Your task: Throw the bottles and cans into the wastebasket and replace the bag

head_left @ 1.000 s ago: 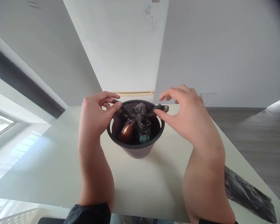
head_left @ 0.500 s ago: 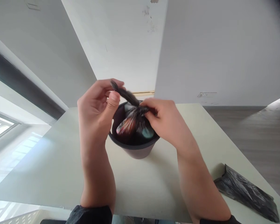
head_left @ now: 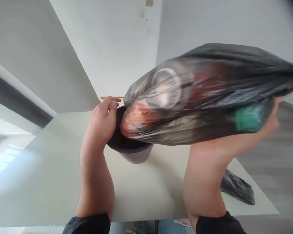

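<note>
A filled black garbage bag (head_left: 200, 97) is stretched sideways over the small trash bin (head_left: 134, 156), its lower left end still over the bin's mouth. Through the thin plastic show orange-red, white-ringed and green items. My right hand (head_left: 271, 120), smeared by motion and partly hidden behind the bag, is closed near its gathered neck at the right edge of the view. My left hand (head_left: 104, 118) is closed at the left rim of the bin, with its thumb on top. The bin stands upright on the table.
A folded black plastic bag (head_left: 238, 187) lies on the right part of the pale table (head_left: 56, 169). Walls (head_left: 107, 48) rise behind the table. Grey floor (head_left: 263, 175) shows beyond its right edge, and bright window light falls at the left.
The bag has come up out of the bin and swung right with my right hand. My left hand has let go of the bag's twisted end and moved down to the bin's rim.
</note>
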The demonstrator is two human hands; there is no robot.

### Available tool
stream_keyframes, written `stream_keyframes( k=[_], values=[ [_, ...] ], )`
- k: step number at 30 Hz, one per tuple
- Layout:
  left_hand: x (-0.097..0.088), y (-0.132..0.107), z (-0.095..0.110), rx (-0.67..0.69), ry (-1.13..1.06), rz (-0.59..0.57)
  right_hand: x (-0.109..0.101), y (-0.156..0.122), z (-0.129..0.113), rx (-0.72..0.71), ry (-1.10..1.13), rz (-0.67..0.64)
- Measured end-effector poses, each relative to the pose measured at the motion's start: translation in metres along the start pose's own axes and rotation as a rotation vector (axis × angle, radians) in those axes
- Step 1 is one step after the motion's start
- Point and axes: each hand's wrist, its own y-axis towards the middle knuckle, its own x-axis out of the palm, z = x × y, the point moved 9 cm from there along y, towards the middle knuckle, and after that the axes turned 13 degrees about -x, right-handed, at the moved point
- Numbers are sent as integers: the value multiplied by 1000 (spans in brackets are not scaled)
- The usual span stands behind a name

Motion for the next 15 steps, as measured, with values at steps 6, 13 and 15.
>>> stream_keyframes(
  k=[6,13,15],
  values=[
    [7,-2,-1,-28,124,-80,-78,4,-21,192,-117,135],
    [6,-4,3,-23,133,-122,-126,12,-45,96,-188,140],
    [6,-5,3,-15,74,-122,-153,-12,-31,198,-256,161]
  ],
)
